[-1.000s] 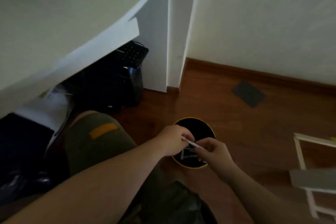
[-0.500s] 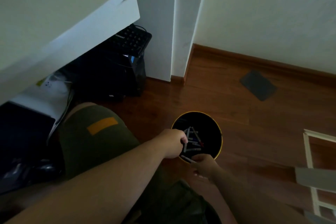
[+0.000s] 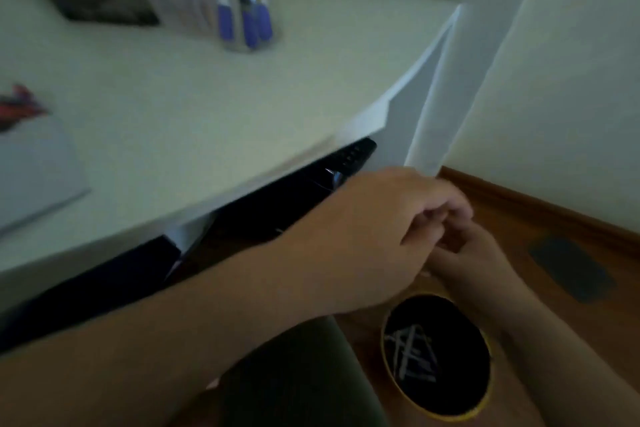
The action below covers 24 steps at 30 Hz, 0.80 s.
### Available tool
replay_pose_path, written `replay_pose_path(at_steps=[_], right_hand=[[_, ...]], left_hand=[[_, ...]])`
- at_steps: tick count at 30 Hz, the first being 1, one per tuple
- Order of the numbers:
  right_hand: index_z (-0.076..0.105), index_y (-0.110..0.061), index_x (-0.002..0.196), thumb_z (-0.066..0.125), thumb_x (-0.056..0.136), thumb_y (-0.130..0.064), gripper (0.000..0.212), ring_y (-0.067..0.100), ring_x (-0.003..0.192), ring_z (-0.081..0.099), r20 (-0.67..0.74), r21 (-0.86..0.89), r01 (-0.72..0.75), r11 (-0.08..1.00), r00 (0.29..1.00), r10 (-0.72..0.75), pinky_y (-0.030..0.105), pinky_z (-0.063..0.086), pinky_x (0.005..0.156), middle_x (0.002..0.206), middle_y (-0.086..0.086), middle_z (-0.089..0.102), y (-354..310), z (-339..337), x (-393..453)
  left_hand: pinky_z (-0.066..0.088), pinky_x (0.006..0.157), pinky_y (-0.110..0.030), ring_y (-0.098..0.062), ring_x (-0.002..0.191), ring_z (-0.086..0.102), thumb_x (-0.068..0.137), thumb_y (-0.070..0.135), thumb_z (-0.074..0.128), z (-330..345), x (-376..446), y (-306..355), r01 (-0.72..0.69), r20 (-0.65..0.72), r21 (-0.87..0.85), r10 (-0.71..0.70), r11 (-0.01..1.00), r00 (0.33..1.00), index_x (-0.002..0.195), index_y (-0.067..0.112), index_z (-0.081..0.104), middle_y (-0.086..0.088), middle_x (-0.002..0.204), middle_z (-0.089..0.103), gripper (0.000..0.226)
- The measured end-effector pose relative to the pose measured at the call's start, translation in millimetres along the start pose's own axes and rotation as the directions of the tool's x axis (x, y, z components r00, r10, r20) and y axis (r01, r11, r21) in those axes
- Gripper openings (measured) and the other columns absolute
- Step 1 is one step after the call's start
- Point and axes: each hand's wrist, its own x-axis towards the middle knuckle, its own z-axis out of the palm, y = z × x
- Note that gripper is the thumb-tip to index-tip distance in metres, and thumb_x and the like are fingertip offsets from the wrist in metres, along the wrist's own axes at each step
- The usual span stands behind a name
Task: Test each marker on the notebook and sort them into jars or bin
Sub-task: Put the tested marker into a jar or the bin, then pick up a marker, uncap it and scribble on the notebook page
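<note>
Black bin (image 3: 446,402) with markers (image 3: 412,354) | below both hands | left hand (image 3: 391,236), right hand (image 3: 474,256) grip: unclear

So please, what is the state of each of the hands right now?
Left hand: fingers curled; whether it holds anything cannot be told.
Right hand: mostly hidden behind the left, cannot be told.
</note>
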Motion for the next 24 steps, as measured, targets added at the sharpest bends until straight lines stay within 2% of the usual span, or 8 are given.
replay_pose_path(at_steps=[3, 6, 8, 11, 15, 17, 20, 24], right_hand=[[0.076, -0.022, 0.101, 0.086, 0.074, -0.021, 0.029, 0.032, 0.068, 0.067, 0.128, 0.074, 0.282, 0.957, 0.949, -0.289, 0.031, 0.057, 0.062, 0.085, 0.018, 0.071, -101, 38, 20], [0.077, -0.027, 0.092, 0.08, 0.072, -0.019, 0.022, 0.03, 0.064, 0.067, 0.257, 0.111, 0.434, 0.894, 0.856, -0.448, 0.032, 0.056, 0.06, 0.079, 0.014, 0.071, -172, 95, 46], [0.078, -0.025, 0.09, 0.079, 0.078, -0.011, 0.018, 0.026, 0.063, 0.068, 0.345, 0.131, 0.509, 0.851, 0.781, -0.521, 0.031, 0.055, 0.06, 0.077, 0.012, 0.072, -203, 147, 69], [0.078, -0.027, 0.088, 0.075, 0.088, 0.0, 0.027, 0.022, 0.066, 0.07, 0.478, 0.063, 0.557, 0.828, 0.712, -0.515, 0.03, 0.054, 0.062, 0.079, 0.004, 0.074, -225, 226, 99], [0.076, -0.033, 0.092, 0.075, 0.091, -0.016, 0.018, 0.004, 0.064, 0.064, 0.598, -0.16, 0.618, 0.769, 0.681, -0.423, 0.025, 0.051, 0.058, 0.084, -0.009, 0.074, -235, 330, 132], [0.075, -0.036, 0.093, 0.073, 0.09, -0.021, 0.015, -0.003, 0.058, 0.06, 0.614, -0.254, 0.649, 0.717, 0.681, -0.399, 0.018, 0.046, 0.054, 0.086, -0.011, 0.073, -234, 367, 150], [0.074, -0.037, 0.093, 0.071, 0.091, -0.024, 0.014, -0.003, 0.057, 0.059, 0.616, -0.322, 0.657, 0.681, 0.692, -0.376, 0.021, 0.047, 0.057, 0.089, -0.009, 0.071, -227, 406, 172], [0.072, -0.039, 0.093, 0.071, 0.093, -0.025, 0.014, 0.002, 0.072, 0.062, 0.568, -0.356, 0.658, 0.664, 0.716, -0.404, 0.018, 0.044, 0.067, 0.088, -0.011, 0.069, -208, 432, 185]], left_hand=[[0.047, 0.077, -0.018, -0.003, 0.089, 0.061, 0.099, 0.025, 0.059, -103, -15, 5, -0.052, -0.193, 0.257, 0.104, 0.965, 0.976, 0.118, 0.036, 0.067, 0.014, 0.099, 0.064, 0.023], [0.051, 0.077, -0.03, -0.003, 0.087, 0.057, 0.098, 0.039, 0.056, -183, -36, -24, 0.189, -0.252, 0.565, -0.05, 0.803, 0.966, 0.118, 0.046, 0.061, 0.017, 0.099, 0.064, 0.021], [0.052, 0.082, -0.036, -0.006, 0.087, 0.055, 0.097, 0.045, 0.054, -226, -56, -56, 0.385, -0.316, 0.638, -0.229, 0.667, 0.921, 0.118, 0.047, 0.061, 0.018, 0.102, 0.065, 0.022], [0.049, 0.079, -0.036, -0.011, 0.095, 0.056, 0.099, 0.044, 0.049, -270, -87, -105, 0.566, -0.405, 0.643, -0.398, 0.517, 0.823, 0.119, 0.048, 0.059, 0.017, 0.106, 0.064, 0.022], [0.053, 0.086, -0.04, -0.017, 0.104, 0.059, 0.101, 0.043, 0.048, -325, -156, -170, 0.719, -0.527, 0.649, -0.535, 0.25, 0.661, 0.117, 0.045, 0.061, 0.008, 0.115, 0.064, 0.021], [0.054, 0.088, -0.04, -0.014, 0.099, 0.059, 0.099, 0.055, 0.052, -346, -190, -191, 0.758, -0.479, 0.607, -0.65, 0.24, 0.589, 0.114, 0.043, 0.063, 0.01, 0.112, 0.065, 0.022], [0.052, 0.089, -0.033, -0.001, 0.091, 0.057, 0.088, 0.069, 0.061, -361, -225, -206, 0.789, -0.347, 0.514, -0.759, 0.337, 0.551, 0.112, 0.046, 0.061, 0.02, 0.108, 0.063, 0.033], [0.046, 0.079, -0.022, 0.006, 0.088, 0.057, 0.089, 0.054, 0.071, -362, -246, -226, 0.762, -0.297, 0.488, -0.739, 0.426, 0.604, 0.108, 0.046, 0.063, 0.022, 0.105, 0.063, 0.022]])
